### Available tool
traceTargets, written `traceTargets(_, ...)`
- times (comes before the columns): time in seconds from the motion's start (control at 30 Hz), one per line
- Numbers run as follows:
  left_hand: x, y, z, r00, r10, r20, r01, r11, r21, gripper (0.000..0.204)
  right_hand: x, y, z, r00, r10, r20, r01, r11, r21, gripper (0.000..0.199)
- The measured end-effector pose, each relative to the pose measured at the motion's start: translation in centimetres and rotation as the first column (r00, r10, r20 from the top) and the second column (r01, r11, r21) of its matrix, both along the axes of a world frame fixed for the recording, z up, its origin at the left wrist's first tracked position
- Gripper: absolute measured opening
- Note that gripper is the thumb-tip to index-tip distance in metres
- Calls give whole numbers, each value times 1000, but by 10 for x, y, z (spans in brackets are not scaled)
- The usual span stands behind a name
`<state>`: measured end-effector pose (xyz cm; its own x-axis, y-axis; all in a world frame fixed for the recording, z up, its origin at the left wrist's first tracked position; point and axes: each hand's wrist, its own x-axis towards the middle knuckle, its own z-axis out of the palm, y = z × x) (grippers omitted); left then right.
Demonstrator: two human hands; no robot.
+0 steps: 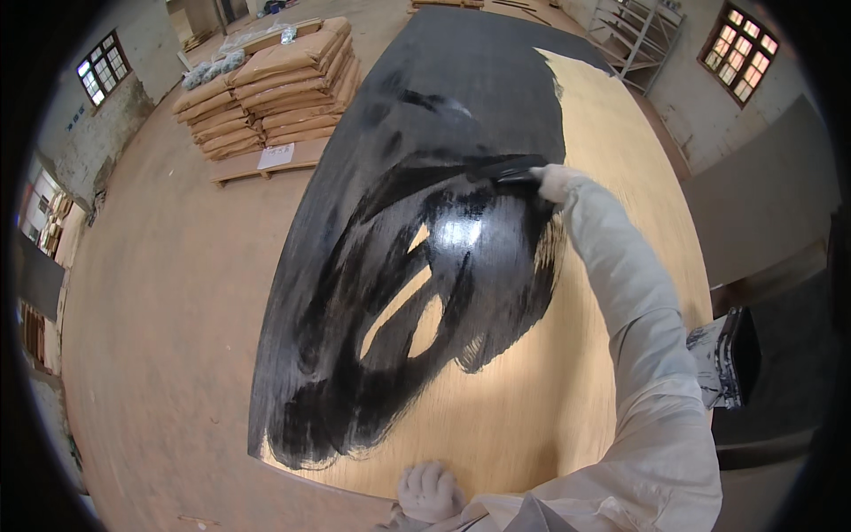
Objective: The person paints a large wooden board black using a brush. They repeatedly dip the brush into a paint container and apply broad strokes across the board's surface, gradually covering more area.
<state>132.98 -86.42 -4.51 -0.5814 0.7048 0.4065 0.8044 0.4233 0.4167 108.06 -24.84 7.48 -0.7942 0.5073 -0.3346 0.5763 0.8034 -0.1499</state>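
Observation:
A large wooden board (523,426) lies before me, its pale grain partly covered with black paint (381,390). My right hand (558,183), in a white glove, reaches across the board and is closed round a paintbrush (514,170). The brush is black all over, and its head lies on the wet paint near the right side of the black area. Glossy streaks run from there toward the near left corner, with bare wood showing between some of them. My left hand (430,492), also gloved, rests with curled fingers at the board's near edge, and nothing shows in it.
A paint-smeared container (722,359) with a black opening stands beyond the board's right edge. Stacked brown paper sacks (284,89) sit on a wooden pallet (266,168) at the far left. A metal rack (636,40) stands at the far right, near the wall.

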Motion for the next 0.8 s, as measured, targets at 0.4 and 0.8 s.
traceTargets(0.4, 2, 22, 21, 981, 173, -92, -157, 976, 153, 29, 30, -203, 35, 961, 243, 132, -248, 969, 19, 55)
traceTargets(0.8, -2, 9, 17, 997, 48, -61, -36, 983, 178, 29, 30, -278, 25, 889, 444, 109, -455, 882, 125, 52)
